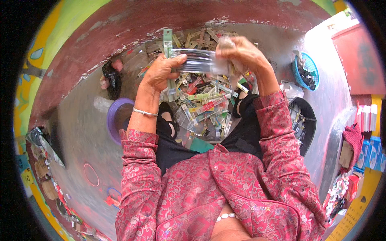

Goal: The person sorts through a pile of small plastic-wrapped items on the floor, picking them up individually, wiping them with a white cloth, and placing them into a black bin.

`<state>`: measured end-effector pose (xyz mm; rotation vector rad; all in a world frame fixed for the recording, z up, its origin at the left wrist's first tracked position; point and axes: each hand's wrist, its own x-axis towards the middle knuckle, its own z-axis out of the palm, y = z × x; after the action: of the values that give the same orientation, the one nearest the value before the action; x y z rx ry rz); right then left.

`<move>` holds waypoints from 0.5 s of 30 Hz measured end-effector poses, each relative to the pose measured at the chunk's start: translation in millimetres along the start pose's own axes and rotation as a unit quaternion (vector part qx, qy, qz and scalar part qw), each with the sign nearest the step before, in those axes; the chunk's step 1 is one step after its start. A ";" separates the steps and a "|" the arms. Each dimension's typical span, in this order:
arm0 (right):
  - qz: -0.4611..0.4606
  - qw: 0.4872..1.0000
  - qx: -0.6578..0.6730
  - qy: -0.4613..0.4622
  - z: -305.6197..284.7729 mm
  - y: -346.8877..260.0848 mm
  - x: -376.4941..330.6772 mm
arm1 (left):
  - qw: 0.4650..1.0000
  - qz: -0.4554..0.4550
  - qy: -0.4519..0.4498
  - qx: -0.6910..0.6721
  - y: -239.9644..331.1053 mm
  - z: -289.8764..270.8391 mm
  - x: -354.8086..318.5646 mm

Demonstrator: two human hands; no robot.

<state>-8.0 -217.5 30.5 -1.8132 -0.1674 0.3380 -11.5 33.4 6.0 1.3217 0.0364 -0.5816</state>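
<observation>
Stretched between my hands is a clear plastic packet [194,61] with dark strips inside. Its left end is pinched by my left hand [157,73], thumb on top. A green card strip [167,40] stands upright at that same hand. My right hand [246,52] is closed on the packet's right end, where crumpled clear plastic [226,43] shows; motion smears this end. Below both hands, a heap of flat packets and card strips [207,100] covers the floor between my black shoes [167,116].
At left are a purple basin [114,116] and a black plastic bag [113,82]. On the right stand a blue basket [311,62] with dark items and a black tub [311,128] holding packets. A dark red wall [120,36] curves behind the heap.
</observation>
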 end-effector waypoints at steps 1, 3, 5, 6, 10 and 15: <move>-0.002 0.997 -0.027 0.066 -3.5 1.7 2.8 | 1.000 0.007 0.006 -0.022 -3.0 1.7 3.0; -0.115 0.969 0.053 0.213 -12.7 4.1 11.7 | 0.999 0.008 0.037 -0.034 -5.7 4.9 8.0; -0.202 0.921 -0.014 0.332 -2.9 2.3 12.6 | 0.995 0.018 0.094 -0.041 -11.6 11.3 15.2; -0.246 0.917 -0.085 0.301 11.0 -5.3 8.7 | 0.992 0.015 0.114 -0.047 -10.0 18.8 17.0; -0.283 0.901 -0.269 0.189 65.0 6.5 11.8 | 0.991 0.059 0.084 -0.090 -15.2 24.1 17.0; -0.194 0.846 -0.376 0.324 38.6 4.5 9.2 | 0.981 0.083 0.092 -0.152 -7.9 15.5 10.5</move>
<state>-11.8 -180.5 15.8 -2.4877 -0.1981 -0.7395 -10.4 14.2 -0.6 1.0646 0.1598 -0.2955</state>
